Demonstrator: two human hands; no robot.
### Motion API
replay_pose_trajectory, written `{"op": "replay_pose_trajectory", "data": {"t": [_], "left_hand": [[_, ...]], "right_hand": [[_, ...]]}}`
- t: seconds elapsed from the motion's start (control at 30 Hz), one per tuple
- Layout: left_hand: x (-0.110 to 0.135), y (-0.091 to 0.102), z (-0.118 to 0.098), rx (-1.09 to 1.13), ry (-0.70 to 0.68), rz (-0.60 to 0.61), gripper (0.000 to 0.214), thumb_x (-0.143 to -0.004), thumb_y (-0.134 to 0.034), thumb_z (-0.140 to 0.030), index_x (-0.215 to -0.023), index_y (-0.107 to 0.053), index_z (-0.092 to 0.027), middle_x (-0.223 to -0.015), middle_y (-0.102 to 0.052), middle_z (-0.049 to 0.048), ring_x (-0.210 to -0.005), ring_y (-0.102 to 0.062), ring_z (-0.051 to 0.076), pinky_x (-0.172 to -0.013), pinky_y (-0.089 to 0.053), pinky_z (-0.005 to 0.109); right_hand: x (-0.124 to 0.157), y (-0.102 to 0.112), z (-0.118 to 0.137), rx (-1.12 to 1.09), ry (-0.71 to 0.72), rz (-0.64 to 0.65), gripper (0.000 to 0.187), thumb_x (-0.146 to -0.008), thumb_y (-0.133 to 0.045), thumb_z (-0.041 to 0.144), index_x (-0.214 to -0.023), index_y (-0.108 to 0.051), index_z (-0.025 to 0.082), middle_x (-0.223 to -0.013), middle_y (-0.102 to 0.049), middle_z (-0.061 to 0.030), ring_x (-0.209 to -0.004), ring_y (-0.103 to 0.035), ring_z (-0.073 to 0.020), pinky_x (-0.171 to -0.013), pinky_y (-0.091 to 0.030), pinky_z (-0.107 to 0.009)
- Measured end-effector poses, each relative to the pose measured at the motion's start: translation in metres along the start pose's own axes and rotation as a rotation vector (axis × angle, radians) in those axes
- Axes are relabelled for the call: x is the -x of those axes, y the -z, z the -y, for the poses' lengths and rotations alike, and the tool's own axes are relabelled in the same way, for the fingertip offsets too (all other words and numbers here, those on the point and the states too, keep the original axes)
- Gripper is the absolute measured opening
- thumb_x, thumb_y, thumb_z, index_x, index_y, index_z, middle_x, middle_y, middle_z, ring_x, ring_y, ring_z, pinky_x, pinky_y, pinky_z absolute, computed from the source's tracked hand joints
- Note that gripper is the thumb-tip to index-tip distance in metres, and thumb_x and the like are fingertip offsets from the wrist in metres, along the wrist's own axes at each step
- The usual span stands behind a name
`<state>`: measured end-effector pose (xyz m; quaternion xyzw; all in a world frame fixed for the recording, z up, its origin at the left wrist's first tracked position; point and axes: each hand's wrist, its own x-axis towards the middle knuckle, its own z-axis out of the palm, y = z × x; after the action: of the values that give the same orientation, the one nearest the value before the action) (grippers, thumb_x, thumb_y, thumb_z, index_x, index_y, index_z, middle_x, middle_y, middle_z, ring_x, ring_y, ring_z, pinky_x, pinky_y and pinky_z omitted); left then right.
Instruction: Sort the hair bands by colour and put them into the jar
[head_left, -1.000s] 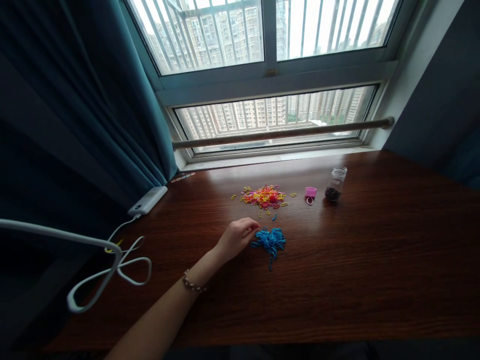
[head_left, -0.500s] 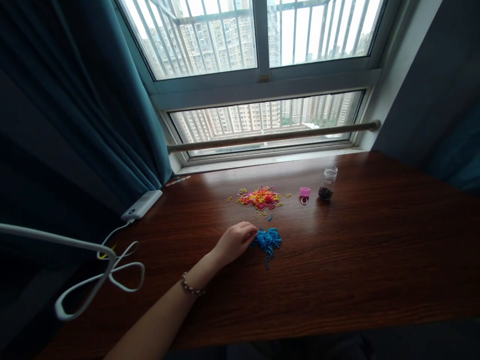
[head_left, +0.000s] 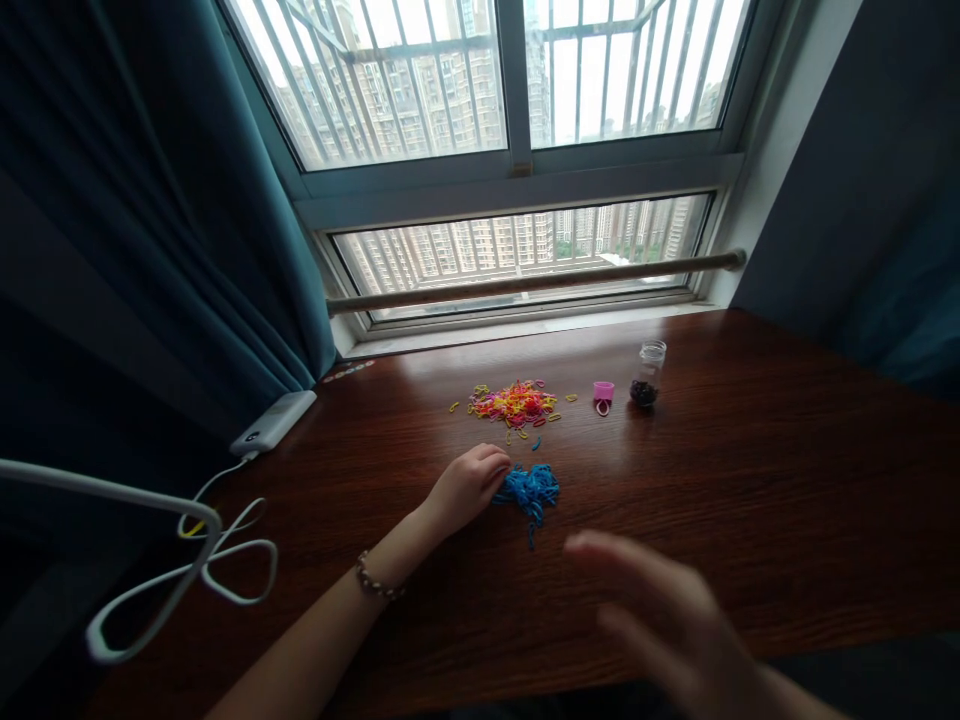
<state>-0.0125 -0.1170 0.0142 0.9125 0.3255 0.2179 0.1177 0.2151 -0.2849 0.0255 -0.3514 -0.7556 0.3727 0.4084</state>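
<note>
My left hand (head_left: 468, 484), with a beaded bracelet (head_left: 379, 577) at the wrist, rests on the table at the left edge of a heap of small blue loops (head_left: 531, 488). Its fingers are curled together, and whatever may be between the fingertips is hidden. Blurred by motion, my right hand (head_left: 667, 610) hangs over the table's front right part, thumb and fingers apart, holding nothing visible. Behind the blue heap lies a pile of red, yellow and pink loops (head_left: 517, 402). One single blue loop (head_left: 536, 443) sits between the two piles.
Back right on the brown table (head_left: 750, 480) stand a pink cap (head_left: 603, 391) with a ring and a clear jar (head_left: 649, 372) with dark bits inside. At left are a white power strip (head_left: 274, 422) and a looped white cable (head_left: 247, 570). A window with a rail (head_left: 540, 283) borders the back.
My right hand has come into view from the lower right. My left hand stays by the blue loops. The whole view has shifted slightly.
</note>
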Motion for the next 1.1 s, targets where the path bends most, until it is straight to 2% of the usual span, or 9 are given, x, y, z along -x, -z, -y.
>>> {"op": "replay_pose_trajectory", "data": {"t": [0.1,0.17,0.23,0.33,0.47,0.63,0.83,0.93,1.1], "left_hand": [[-0.017,-0.001,0.001,0.012,0.009,0.011,0.018,-0.085,-0.043,-0.022,-0.085,-0.06,-0.016,-0.085,-0.059,0.0058,-0.079,-0.054,0.014,-0.072,-0.043,0.025],[-0.031,-0.006,0.002,0.019,0.045,0.033,0.017,-0.083,-0.046,-0.023,-0.08,-0.061,-0.016,-0.08,-0.059,0.0045,-0.07,-0.053,0.013,-0.066,-0.043,0.024],[-0.044,-0.015,0.003,0.017,0.092,0.049,0.014,-0.081,-0.05,-0.025,-0.079,-0.061,-0.016,-0.076,-0.058,0.0033,-0.066,-0.053,0.012,-0.062,-0.042,0.023],[-0.059,-0.031,0.008,-0.001,0.16,0.064,0.013,-0.074,-0.058,-0.027,-0.081,-0.06,-0.016,-0.078,-0.058,0.0031,-0.067,-0.053,0.013,-0.061,-0.041,0.023],[-0.071,-0.043,0.017,-0.023,0.193,0.082,0.007,-0.074,-0.055,-0.02,-0.076,-0.059,-0.015,-0.078,-0.059,0.0042,-0.07,-0.054,0.015,-0.063,-0.041,0.024],[-0.071,-0.028,0.023,0.006,0.187,0.16,0.006,-0.072,-0.057,-0.017,-0.069,-0.061,-0.014,-0.072,-0.059,0.0027,-0.066,-0.053,0.013,-0.061,-0.041,0.022],[-0.055,0.006,0.014,0.142,0.216,0.319,0.011,-0.071,-0.055,-0.015,-0.072,-0.066,-0.013,-0.07,-0.061,0.0028,-0.064,-0.053,0.012,-0.058,-0.04,0.021],[-0.05,0.017,0.013,0.198,0.227,0.388,0.014,-0.071,-0.059,-0.019,-0.082,-0.066,-0.014,-0.074,-0.063,0.0034,-0.066,-0.054,0.013,-0.059,-0.04,0.021],[-0.045,0.021,0.016,0.203,0.139,0.524,0.051,-0.049,-0.078,-0.027,-0.096,-0.061,-0.017,-0.083,-0.06,0.0022,-0.07,-0.053,0.014,-0.056,-0.039,0.02]], "right_hand": [[-0.046,0.08,-0.056,0.169,-0.143,-0.744,0.051,-0.078,-0.053,0.036,-0.126,-0.039,0.022,-0.124,-0.049,-0.0097,-0.117,-0.044,-0.0232,-0.1,-0.034,-0.044],[-0.074,0.122,-0.097,0.358,-0.201,-0.981,0.072,-0.065,-0.066,0.041,-0.125,-0.036,0.015,-0.129,-0.04,-0.016,-0.12,-0.038,-0.0287,-0.1,-0.03,-0.046],[-0.095,0.146,-0.135,0.513,-0.295,-1.045,0.091,-0.053,-0.074,0.041,-0.126,-0.031,0.007,-0.13,-0.033,-0.0247,-0.121,-0.032,-0.0348,-0.1,-0.027,-0.048],[-0.112,0.157,-0.177,0.593,-0.352,-1.02,0.095,-0.05,-0.075,0.043,-0.124,-0.029,0.004,-0.124,-0.037,-0.0279,-0.117,-0.036,-0.0373,-0.096,-0.029,-0.051],[-0.119,0.154,-0.199,0.549,-0.27,-0.98,0.065,-0.063,-0.065,0.044,-0.113,-0.039,0.011,-0.108,-0.054,-0.0192,-0.1,-0.051,-0.0308,-0.087,-0.038,-0.048],[-0.114,0.134,-0.164,0.453,-0.16,-0.889,0.047,-0.071,-0.059,0.04,-0.108,-0.043,0.015,-0.099,-0.058,-0.0124,-0.086,-0.059,-0.0234,-0.078,-0.046,-0.039],[-0.096,0.076,-0.099,0.481,0.048,-0.354,0.037,-0.073,-0.06,0.028,-0.107,-0.048,0.019,-0.091,-0.059,-0.0061,-0.084,-0.058,-0.0205,-0.075,-0.047,-0.033],[-0.089,0.063,-0.092,0.522,0.104,-0.298,0.041,-0.074,-0.058,0.023,-0.113,-0.046,0.02,-0.099,-0.058,-0.0078,-0.091,-0.055,-0.0223,-0.079,-0.046,-0.035],[-0.082,0.068,-0.096,0.585,0.107,-0.205,0.044,-0.075,-0.057,0.022,-0.117,-0.045,0.023,-0.104,-0.056,-0.0079,-0.097,-0.053,-0.0237,-0.084,-0.045,-0.037]]}}
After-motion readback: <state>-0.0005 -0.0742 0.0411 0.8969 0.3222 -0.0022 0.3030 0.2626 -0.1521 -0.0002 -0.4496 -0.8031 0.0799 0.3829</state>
